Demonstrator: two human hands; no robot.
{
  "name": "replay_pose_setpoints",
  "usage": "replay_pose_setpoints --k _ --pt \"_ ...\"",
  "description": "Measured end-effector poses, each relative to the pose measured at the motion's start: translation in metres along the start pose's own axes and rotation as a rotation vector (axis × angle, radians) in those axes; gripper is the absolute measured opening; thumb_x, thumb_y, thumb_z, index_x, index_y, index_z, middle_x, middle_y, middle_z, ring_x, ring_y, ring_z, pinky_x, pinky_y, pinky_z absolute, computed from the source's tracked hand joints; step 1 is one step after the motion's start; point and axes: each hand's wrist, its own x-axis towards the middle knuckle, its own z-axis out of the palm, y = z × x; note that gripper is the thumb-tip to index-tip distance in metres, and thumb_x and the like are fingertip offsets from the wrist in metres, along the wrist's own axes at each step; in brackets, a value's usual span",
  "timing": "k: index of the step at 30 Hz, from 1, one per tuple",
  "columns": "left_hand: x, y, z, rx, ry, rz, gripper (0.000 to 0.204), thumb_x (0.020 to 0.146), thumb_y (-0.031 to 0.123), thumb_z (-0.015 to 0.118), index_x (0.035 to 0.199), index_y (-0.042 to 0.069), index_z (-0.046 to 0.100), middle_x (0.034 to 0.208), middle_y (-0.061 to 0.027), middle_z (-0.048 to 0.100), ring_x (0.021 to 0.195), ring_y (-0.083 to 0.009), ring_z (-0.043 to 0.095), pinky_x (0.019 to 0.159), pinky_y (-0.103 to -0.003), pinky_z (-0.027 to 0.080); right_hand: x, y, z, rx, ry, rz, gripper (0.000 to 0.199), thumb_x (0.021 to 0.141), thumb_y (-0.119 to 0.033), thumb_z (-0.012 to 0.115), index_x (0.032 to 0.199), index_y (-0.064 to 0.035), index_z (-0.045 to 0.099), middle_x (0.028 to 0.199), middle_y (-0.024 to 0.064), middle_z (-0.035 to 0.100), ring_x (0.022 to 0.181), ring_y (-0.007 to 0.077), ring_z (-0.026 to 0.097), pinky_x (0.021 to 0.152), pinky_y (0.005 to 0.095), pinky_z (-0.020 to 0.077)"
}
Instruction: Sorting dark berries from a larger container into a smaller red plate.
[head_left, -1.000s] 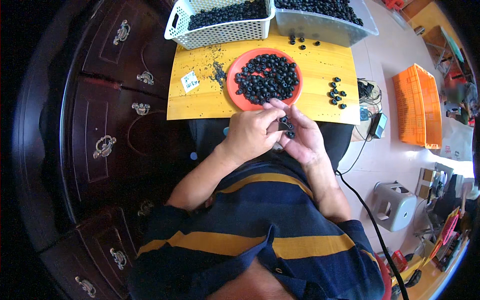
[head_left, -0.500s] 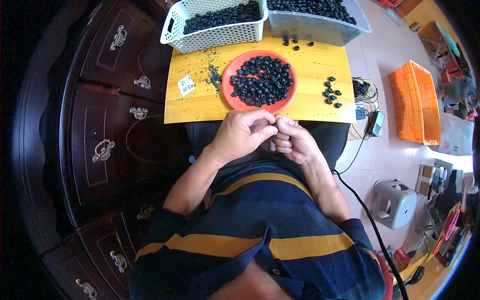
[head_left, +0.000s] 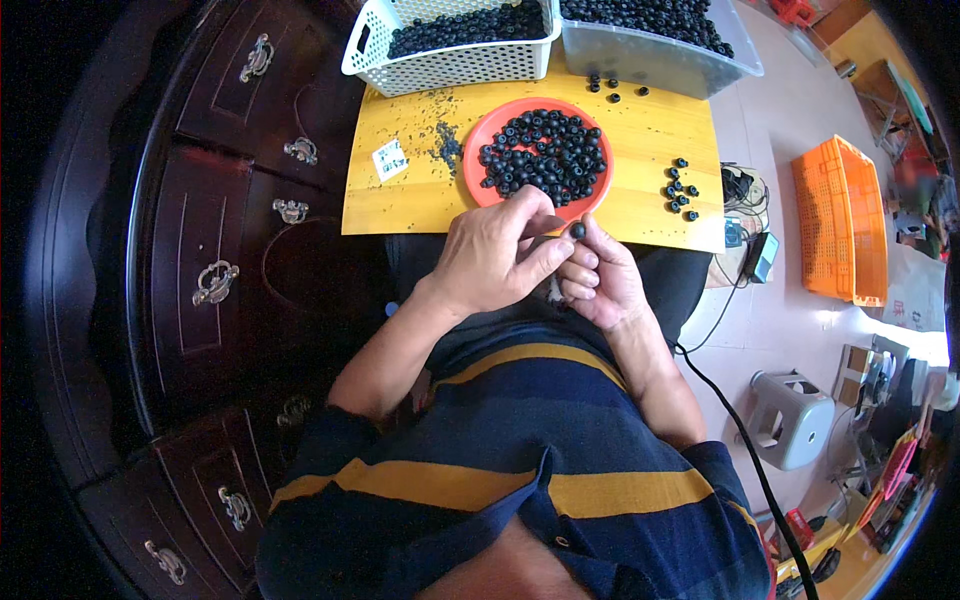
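Observation:
A small round black part [head_left: 578, 230] with a hollow end is pinched between thumb and forefinger of my right hand [head_left: 608, 285], whose other fingers are curled in. Close beside it is my left hand [head_left: 490, 250], its thumb and forefinger apart and bent toward the part. Whether the left fingertips touch the part I cannot tell. Just beyond my hands, a red-orange round plate [head_left: 474, 172] holds many similar black parts [head_left: 545, 150]. Both hands are over the near edge of the yellow wooden table [head_left: 400, 215].
A white perforated basket [head_left: 460, 72] and a clear grey bin [head_left: 660, 72], both full of black parts, stand at the back. Loose parts [head_left: 680, 190] lie at the table's right. Black crumbs [head_left: 447, 145] and a white paper square [head_left: 390, 159] are at left. An orange crate [head_left: 840, 220] stands rightward.
My fingertips have parted. The left forefinger and thumb have opened away from the right hand's pinch, and the black part now shows in the right fingers. The view has shifted slightly.

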Motion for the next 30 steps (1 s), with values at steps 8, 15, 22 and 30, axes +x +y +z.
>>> replay_pose_setpoints --k 8,15,22,30 --pt "-0.001 -0.007 0.004 0.137 -0.049 0.001 0.02 0.093 0.024 0.063 0.096 0.006 0.055 0.079 -0.0161 0.067 0.074 -0.0358 0.068 0.063 -0.044 0.052 0.003 0.0 -0.006 0.057 -0.027 0.037 0.024 0.102 -0.032 0.055 0.098 -0.0086 0.06 0.067 -0.0055 0.042 0.051 0.005 0.036 0.04 0.0184 0.0289" --pt "-0.001 -0.006 0.006 0.163 -0.036 0.057 0.029 0.089 0.033 0.07 0.087 0.008 0.056 0.073 -0.0123 0.066 0.067 -0.0332 0.067 0.057 -0.044 0.051 0.004 0.004 -0.003 0.02 0.023 0.025 0.025 0.103 -0.032 0.054 0.1 -0.0063 0.057 0.067 -0.0043 0.046 0.049 0.0051 0.037 0.041 0.0185 0.0299" --pt "0.0 -0.008 0.007 0.269 0.005 0.135 0.039 0.084 0.045 0.073 0.084 0.01 0.057 0.069 -0.0075 0.065 0.063 -0.0286 0.067 0.053 -0.042 0.051 0.003 0.011 0.001 -0.075 0.111 -0.028 0.02 0.101 -0.028 0.058 0.106 -0.0096 0.059 0.066 -0.0044 0.047 0.049 0.0047 0.036 0.041 0.0177 0.028" --pt "-0.002 -0.018 0.013 0.313 0.033 0.193 0.039 0.083 0.046 0.072 0.084 0.01 0.056 0.069 -0.0071 0.064 0.062 -0.0278 0.067 0.053 -0.042 0.051 0.004 0.013 0.003 -0.114 0.113 -0.031 0.017 0.1 -0.03 0.059 0.104 -0.013 0.057 0.066 -0.0071 0.042 0.05 0.0031 0.035 0.04 0.0161 0.0269"
